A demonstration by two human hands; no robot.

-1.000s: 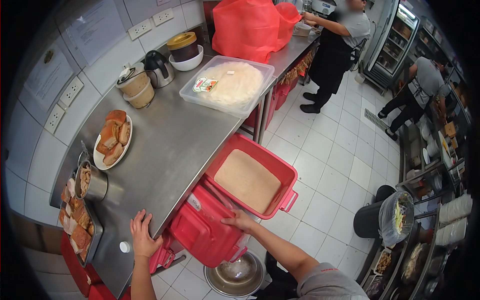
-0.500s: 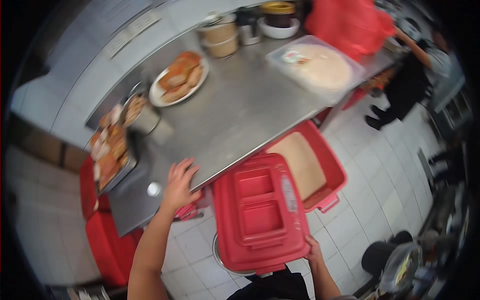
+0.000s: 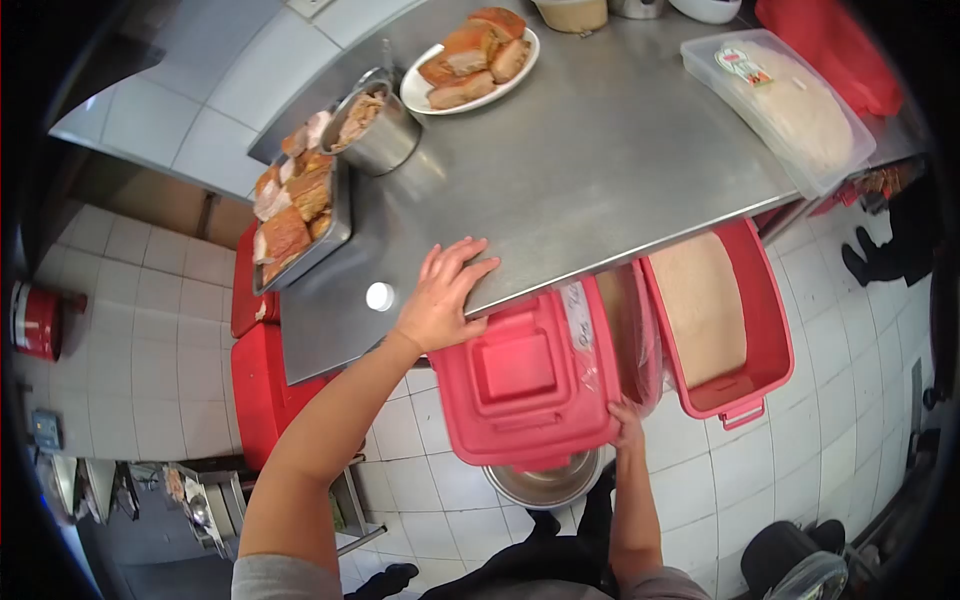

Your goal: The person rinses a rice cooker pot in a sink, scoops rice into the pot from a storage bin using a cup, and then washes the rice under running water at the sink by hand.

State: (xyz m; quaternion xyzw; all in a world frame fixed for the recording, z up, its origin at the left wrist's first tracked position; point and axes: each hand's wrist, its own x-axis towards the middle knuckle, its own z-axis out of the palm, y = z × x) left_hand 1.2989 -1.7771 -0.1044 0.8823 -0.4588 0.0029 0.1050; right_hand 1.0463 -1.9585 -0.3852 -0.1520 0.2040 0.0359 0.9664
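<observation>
The red lid (image 3: 530,425) has shifted clear of the open red bin (image 3: 775,365), whose left side it overlapped half a second ago; a second container (image 3: 622,310) now shows in the strip between them. The view has swung as well. That leaves the bin's pale, flat contents (image 3: 700,310) fully uncovered, so the handling seems centred on the lid. The right hand (image 3: 627,425), below the frame's centre, is closed on the lid's lower right corner. The left hand (image 3: 445,295) holds nothing, its fingers spread on the steel table (image 3: 560,190) near the front edge. Whether the lid rests on the second container, I cannot tell. A metal bowl (image 3: 545,485) shows beneath the lid's lower edge. Left of the left hand lies a white cap (image 3: 379,296); farther out, toward the upper left, are a meat tray (image 3: 338,225) and a metal pot (image 3: 390,140).
</observation>
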